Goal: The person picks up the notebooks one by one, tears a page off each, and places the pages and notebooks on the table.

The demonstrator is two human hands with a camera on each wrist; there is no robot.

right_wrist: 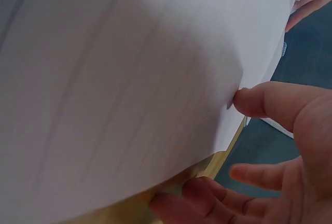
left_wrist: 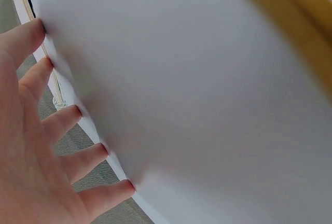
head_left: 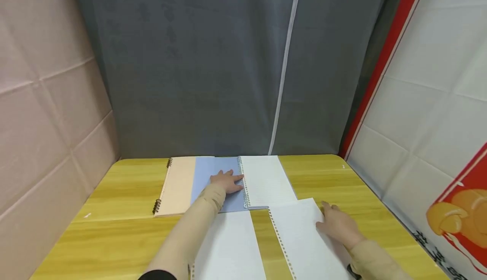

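Observation:
An open ring binder lies at the back middle of the yellow table [head_left: 121, 237], its blue cover [head_left: 207, 178] on the left and a white lined page [head_left: 266, 180] on the right. My left hand [head_left: 228, 182] presses flat on the blue cover beside the rings [head_left: 244, 187]; the left wrist view shows its straight, spread fingers [left_wrist: 62, 123] against the pale surface [left_wrist: 197, 105]. My right hand [head_left: 338, 225] holds the right edge of a loose punched sheet [head_left: 296, 233]. In the right wrist view the thumb [right_wrist: 259, 102] sits on that sheet [right_wrist: 129, 79] and the fingers [right_wrist: 207, 195] curl beneath it.
A beige spiral notebook [head_left: 176, 185] lies partly under the binder's left side. A second loose white sheet [head_left: 232, 246] lies under my left forearm. A grey curtain [head_left: 213, 60] closes the back, with fabric walls close on both sides.

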